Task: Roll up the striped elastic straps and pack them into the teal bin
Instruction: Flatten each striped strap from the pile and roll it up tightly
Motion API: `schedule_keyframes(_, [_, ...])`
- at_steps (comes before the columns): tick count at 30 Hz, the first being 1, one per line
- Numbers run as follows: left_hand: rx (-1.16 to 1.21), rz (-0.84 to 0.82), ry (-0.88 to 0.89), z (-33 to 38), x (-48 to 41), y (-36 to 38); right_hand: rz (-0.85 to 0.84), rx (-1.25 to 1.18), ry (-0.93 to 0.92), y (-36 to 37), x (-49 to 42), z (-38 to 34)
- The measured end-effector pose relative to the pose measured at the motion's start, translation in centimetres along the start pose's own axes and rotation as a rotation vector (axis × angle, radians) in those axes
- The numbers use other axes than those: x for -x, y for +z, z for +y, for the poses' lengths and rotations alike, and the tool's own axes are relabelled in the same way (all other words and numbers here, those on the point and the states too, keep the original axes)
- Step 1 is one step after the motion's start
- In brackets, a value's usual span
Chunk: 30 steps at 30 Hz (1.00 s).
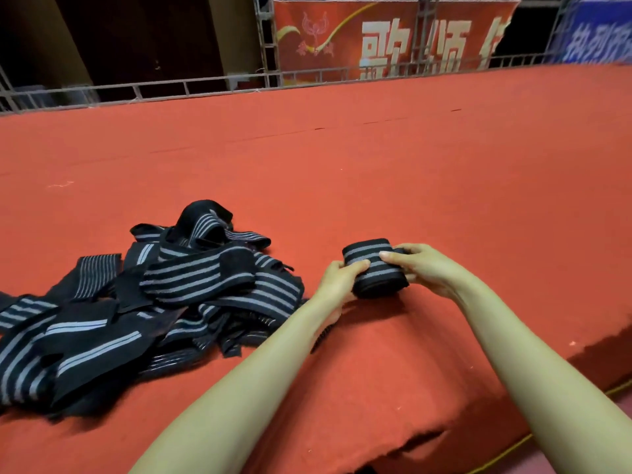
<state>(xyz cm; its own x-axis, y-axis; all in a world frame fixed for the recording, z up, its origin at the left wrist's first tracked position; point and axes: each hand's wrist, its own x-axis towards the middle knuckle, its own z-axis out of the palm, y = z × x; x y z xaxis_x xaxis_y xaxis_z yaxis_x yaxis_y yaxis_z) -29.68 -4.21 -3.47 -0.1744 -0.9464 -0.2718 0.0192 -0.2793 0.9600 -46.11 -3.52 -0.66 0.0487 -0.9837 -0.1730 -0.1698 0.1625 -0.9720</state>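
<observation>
Left hand [337, 280] and right hand [419, 266] grip a rolled strap [374, 270] between curled fingers, on the red felt surface [376, 165]; unrolled straps [154, 295] heaped just left.

Wide red felt covers the table [376, 159], its near edge ragged and frayed. Along the far side runs a grey metal truss rail [205, 85]. Behind it, a red banner [342, 35] with big white characters; far right, a blue banner [598, 32]. Near right, a thin yellow cord [502, 453] below the table edge.
</observation>
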Motion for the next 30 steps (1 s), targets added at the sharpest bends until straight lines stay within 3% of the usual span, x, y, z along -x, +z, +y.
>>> schedule_keyframes(4, [-0.001,0.014,-0.040,-0.5,-3.4,1.8,0.240,0.127,-0.027,-1.9,-4.0,2.2])
schedule_keyframes(8, [-0.022,0.129,-0.008,-1.3,-6.8,2.2,0.276,0.205,-0.054,-1.9,-6.7,3.2])
schedule_keyframes(12, [-0.102,0.131,-0.008,-1.9,-6.5,2.2,0.387,0.278,-0.087,-1.0,-7.9,3.7])
schedule_keyframes(14, [-0.298,0.172,0.113,-1.7,-5.5,1.7,0.436,0.330,-0.114,-0.7,-7.8,4.1])
schedule_keyframes(16, [-0.558,0.213,0.343,-1.6,-4.6,1.1,0.486,0.455,-0.193,-0.5,-7.1,4.1])
schedule_keyframes(18, [-0.740,0.165,0.526,-1.7,-3.7,1.1,0.531,0.589,-0.320,-0.4,-6.2,4.1])
schedule_keyframes(21, [-0.902,0.039,0.551,-2.2,-2.6,1.1,0.447,0.754,-0.448,-0.4,-5.2,4.4])
schedule_keyframes(26, [-1.136,-0.150,0.476,-1.8,-1.7,0.2,0.247,0.896,-0.351,0.0,-4.1,4.9])
schedule_keyframes(30, [-1.127,-0.164,0.424,-0.4,-0.3,-0.1,0.171,1.006,-0.258,0.3,-3.2,3.8])
